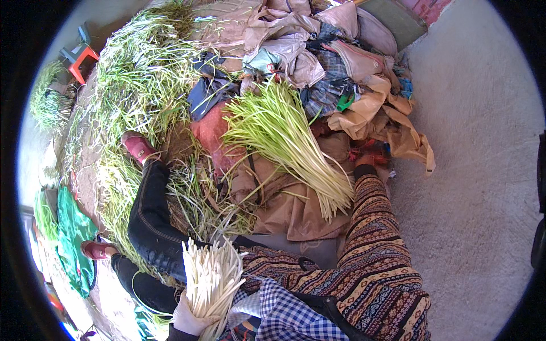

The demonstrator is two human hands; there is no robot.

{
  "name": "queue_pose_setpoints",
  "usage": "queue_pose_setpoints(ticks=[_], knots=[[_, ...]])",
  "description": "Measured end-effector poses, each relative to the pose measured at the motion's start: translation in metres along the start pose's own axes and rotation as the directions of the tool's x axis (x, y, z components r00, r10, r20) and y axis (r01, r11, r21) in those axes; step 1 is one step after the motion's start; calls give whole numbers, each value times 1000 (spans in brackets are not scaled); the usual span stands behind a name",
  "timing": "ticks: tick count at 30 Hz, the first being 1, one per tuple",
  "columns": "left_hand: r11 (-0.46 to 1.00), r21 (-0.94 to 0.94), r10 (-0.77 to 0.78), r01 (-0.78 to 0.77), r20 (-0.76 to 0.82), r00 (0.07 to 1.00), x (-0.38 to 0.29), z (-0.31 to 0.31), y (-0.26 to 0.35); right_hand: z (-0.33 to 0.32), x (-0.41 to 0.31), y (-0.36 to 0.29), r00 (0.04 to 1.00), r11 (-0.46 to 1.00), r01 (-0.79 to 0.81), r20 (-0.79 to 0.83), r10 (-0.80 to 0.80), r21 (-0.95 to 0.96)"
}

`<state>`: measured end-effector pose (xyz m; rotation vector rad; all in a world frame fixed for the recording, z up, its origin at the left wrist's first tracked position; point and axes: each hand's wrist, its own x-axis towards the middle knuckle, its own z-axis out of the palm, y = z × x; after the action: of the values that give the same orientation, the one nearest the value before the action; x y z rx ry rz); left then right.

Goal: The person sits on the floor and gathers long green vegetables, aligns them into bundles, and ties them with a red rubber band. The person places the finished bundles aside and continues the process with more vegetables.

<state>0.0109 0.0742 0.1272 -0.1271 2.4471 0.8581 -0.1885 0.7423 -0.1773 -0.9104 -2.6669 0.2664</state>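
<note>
Low in the head view, my left hand (190, 317) grips a thick bunch of whitish stalks (213, 277). Their cut or root ends point upward, and the lower part of the bunch runs out of the picture. A dark sleeve covers the wrist. My right hand is out of view. Beyond my bent, patterned trouser leg, a larger bundle of long stalks (294, 149), green at the leafy end and white at the other, lies on brown sacking (294, 209). Blue-and-white checked cloth (294, 313) hangs over my lap, beside the held bunch.
Another person's black-trousered leg (151, 217) and maroon shoe (138, 147) are at left. Loose green leaves (145, 81) pile behind them. Sacks and cloths (294, 59) heap at the top. A rough grey wall (465, 170) stands right; an orange stool (83, 64) is far left.
</note>
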Motion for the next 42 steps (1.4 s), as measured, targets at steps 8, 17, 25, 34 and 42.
queue_pose_setpoints(ticks=[8,17,25,34,42], knots=[[999,-30,-43,44,15,999,1,-3,9,-17,1,-5,972,987,-160,177,152,28],[999,-10,-36,37,44,998,0,-6,-4,-58,-12,-40,976,941,9,-207,66,339],[979,-120,166,-166,-10,986,-3,-12,-24,-229,-101,-247,956,14,-215,214,-202,976],[867,-283,182,-410,-587,789,-36,-25,7,-324,-301,-438,8,-95,188,-98,-995,978],[376,-633,-189,-677,-767,613,-40,-24,-17,-335,-340,-468,-156,-243,443,-193,-969,863]])
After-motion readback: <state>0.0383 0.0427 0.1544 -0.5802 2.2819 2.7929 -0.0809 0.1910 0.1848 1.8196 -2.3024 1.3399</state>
